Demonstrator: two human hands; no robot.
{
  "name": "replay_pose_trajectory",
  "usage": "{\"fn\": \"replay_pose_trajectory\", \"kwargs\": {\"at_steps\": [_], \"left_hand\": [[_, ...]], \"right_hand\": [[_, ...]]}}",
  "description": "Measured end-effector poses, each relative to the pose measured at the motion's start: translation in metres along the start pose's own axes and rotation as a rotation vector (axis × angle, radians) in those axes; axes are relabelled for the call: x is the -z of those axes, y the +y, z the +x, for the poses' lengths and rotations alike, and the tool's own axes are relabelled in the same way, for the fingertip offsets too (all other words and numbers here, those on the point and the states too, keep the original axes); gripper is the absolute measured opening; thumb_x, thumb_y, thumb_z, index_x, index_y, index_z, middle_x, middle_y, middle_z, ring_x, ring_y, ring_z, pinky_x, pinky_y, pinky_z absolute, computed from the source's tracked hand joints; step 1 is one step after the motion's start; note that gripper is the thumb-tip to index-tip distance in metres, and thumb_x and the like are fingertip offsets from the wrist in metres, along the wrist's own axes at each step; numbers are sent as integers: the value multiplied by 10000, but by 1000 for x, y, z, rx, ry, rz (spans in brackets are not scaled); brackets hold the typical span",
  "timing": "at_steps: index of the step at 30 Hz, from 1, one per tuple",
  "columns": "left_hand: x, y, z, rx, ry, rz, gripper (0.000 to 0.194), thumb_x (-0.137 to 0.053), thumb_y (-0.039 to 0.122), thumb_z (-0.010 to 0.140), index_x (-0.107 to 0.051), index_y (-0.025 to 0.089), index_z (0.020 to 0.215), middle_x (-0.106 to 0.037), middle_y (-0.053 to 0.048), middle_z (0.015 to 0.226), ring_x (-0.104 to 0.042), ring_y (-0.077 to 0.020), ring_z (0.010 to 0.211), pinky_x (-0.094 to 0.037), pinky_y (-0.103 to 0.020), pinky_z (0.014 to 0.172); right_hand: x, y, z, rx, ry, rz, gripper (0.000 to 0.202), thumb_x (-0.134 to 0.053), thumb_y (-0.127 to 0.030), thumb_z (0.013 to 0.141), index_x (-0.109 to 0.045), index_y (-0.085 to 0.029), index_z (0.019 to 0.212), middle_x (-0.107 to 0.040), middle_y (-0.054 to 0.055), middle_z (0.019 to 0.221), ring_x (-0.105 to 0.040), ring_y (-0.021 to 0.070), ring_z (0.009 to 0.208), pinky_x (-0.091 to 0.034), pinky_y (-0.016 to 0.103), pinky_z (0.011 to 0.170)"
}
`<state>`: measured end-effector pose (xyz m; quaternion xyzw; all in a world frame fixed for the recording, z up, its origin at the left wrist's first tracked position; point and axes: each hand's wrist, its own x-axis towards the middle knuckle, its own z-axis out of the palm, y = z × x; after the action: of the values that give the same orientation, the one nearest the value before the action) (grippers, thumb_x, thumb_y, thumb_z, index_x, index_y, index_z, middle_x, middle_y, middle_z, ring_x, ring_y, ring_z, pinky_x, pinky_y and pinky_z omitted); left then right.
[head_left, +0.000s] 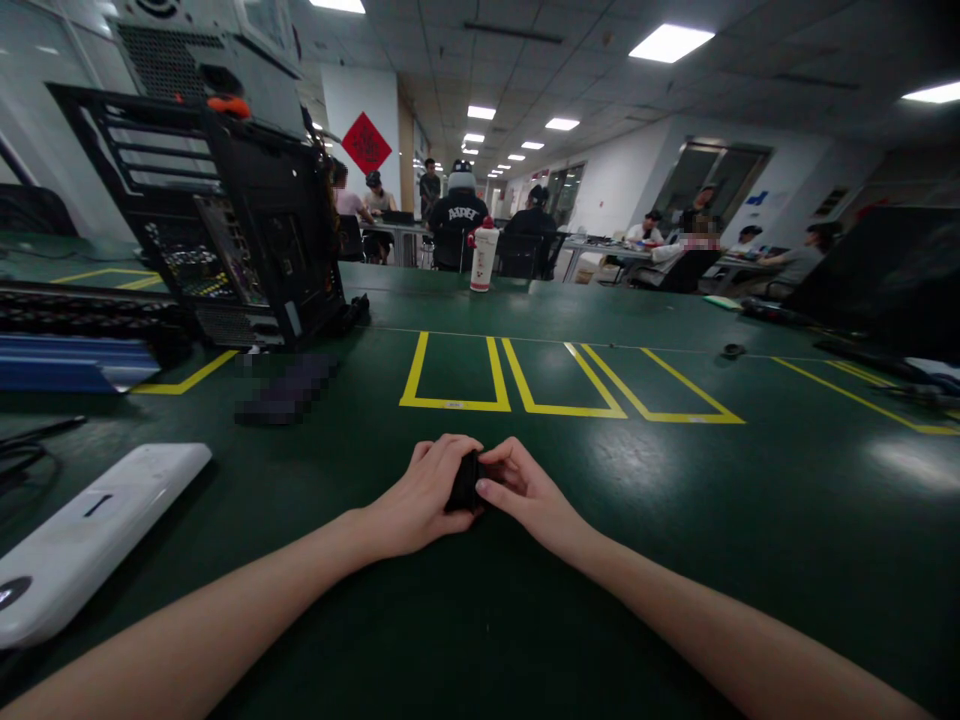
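Note:
A small black object (465, 482) stands on the dark green table (360, 630) in front of me, its kind not clear. My left hand (431, 490) is wrapped round its left side, the fingers over the far edge and the thumb along the near one. From the right, my right hand (525, 492) pinches at its right edge with thumb and forefinger. Much of the object is hidden behind my left fingers.
Yellow tape frames (455, 405) mark the table beyond my hands. At left are an open black computer case (277, 230), a blurred dark slab (289, 388) and a white elongated device (105, 530). A paper cup (484, 258) stands farther back; several people sit at other tables.

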<state>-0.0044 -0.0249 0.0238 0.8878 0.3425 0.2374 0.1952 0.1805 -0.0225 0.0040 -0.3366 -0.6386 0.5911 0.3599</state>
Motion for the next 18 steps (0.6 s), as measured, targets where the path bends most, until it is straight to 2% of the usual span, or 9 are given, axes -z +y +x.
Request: {"fn": "replay_pose_trajectory", "kwargs": {"at_steps": [6,11,18], "left_hand": [[0,0,-1,-9,14,-10,523,-592,172,756,-307,242,1188,-459,-69,1140,-458,-239,1048,-354,-416,893],[-1,-2,-1,-1,-3,0,526,-588,154,750,-302,224,1186,-445,-75,1140,-450,-228,1051,-353,-398,897],[-1,0,0,-17,14,12,496,-573,170,765,-304,230,1177,-461,-79,1124,-450,-246,1054,-345,-432,891]], "right_hand": [[1,-1,2,-39,12,-40,294,-587,-255,777,-450,-211,1033,-516,40,1063,-519,184,1021,-443,389,890],[2,1,0,26,-45,11,282,-631,-208,741,-456,-216,963,-520,24,1033,-531,177,1006,-447,373,868],[1,3,2,19,15,27,205,-582,-275,781,-463,-219,938,-536,10,963,-539,166,960,-451,352,835]]}}
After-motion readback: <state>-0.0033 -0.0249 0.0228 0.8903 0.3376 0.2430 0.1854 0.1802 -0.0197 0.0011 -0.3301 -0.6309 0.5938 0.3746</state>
